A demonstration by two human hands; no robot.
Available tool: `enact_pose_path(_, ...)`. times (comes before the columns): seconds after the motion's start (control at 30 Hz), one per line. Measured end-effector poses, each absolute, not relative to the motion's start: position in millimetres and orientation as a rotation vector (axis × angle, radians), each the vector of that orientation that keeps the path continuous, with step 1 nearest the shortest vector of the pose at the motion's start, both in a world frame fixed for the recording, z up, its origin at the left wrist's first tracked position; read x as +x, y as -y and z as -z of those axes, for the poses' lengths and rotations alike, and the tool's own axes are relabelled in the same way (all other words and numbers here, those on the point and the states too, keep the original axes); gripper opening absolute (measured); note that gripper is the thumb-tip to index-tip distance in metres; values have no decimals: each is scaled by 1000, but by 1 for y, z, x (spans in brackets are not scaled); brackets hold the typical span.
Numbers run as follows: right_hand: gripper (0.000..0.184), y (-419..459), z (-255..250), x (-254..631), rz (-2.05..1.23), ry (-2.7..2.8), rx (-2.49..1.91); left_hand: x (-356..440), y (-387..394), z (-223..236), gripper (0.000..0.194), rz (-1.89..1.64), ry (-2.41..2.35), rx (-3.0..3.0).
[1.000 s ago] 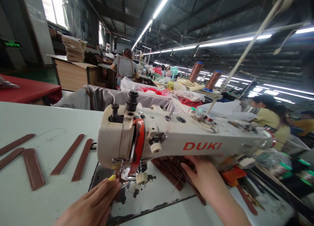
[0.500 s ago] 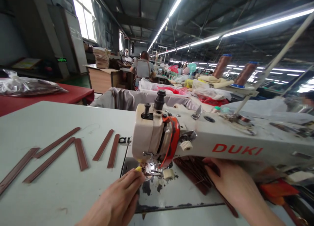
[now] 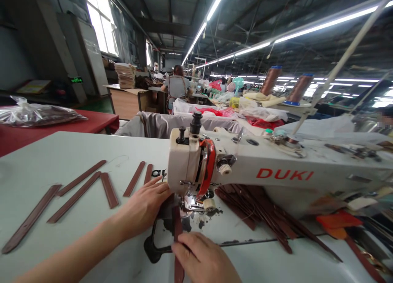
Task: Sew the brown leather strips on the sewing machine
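A brown leather strip [image 3: 178,223] runs from the presser foot [image 3: 193,207] of a white sewing machine [image 3: 245,160] toward me. Its near end is pinched between the thumb and fingers of my right hand [image 3: 204,256]. Left of the machine head lies my left hand [image 3: 147,203], fingers stretched out and tips partly hidden by the head; I see nothing gripped in it. A black looped handle [image 3: 152,250] shows below that hand. Under the machine arm is a pile of brown strips [image 3: 256,209].
Several loose brown strips [image 3: 75,197] lie on the pale table [image 3: 101,246] at left. A bagged bundle [image 3: 39,113] sits on a red surface. An orange-handled tool [image 3: 337,223] is at right. Thread cones [image 3: 272,80] stand behind the machine, and a person [image 3: 177,86] sits farther back.
My right hand has come out from the strip pile under the arm and now holds a strip at the presser foot. My left hand has shifted left and away from the needle area.
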State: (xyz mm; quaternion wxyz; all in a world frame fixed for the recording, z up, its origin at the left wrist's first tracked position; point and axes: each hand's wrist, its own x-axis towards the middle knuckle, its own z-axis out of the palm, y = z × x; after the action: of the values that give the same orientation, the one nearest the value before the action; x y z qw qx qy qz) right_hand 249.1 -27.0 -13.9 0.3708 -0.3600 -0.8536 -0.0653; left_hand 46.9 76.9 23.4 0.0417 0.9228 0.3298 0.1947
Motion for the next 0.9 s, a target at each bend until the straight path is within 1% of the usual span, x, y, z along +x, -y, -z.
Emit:
enact_pose_path(0.13,26,17,25,254,169,2216,-931,22,-57,-12,55,-660,-1043,2928)
enact_pose_path(0.2,24,19,31,258,94,2218,-979,25,-39,-5,59,-745,-1035,2950)
enact_pose_path(0.3,22,22,39,260,-81,2251,-1090,45,-17,1,57,-749,-905,2949)
enact_pose_path(0.37,21,22,43,260,-131,2247,-1130,57,-13,1,56,-781,-854,2947)
enact_pose_path(0.53,19,18,44,259,-100,2182,-1103,67,-21,-6,52,-870,-816,2934)
enact_pose_path(0.67,18,17,50,261,-160,2192,-1116,66,-21,-6,49,-891,-834,2911)
enact_pose_path(0.77,21,17,57,265,-193,2209,-1114,66,-18,-4,49,-895,-835,2919)
enact_pose_path(0.9,24,23,60,269,-131,2170,-1118,66,-16,-6,52,-840,-880,2934)
